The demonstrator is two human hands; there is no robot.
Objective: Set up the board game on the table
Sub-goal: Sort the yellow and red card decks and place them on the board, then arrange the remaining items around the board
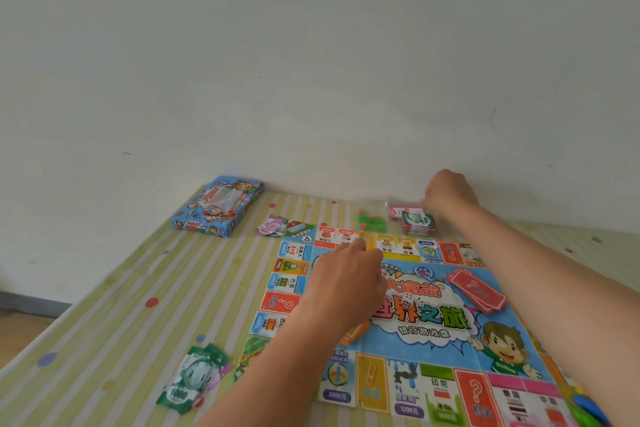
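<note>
Hands apart: my right hand (446, 194) reaches past the board (433, 343), which lies flat on the bench (156, 270), and pinches the card pack (417, 221) just beyond its far edge. My left hand (346, 274) hovers curled over the board; whether it holds anything I cannot tell.

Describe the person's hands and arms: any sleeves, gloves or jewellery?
The left hand and right hand are bare, with no sleeve showing up to the picture's edge. No gloves, watch or bracelet are visible; whether any rings are worn cannot be told.
</note>
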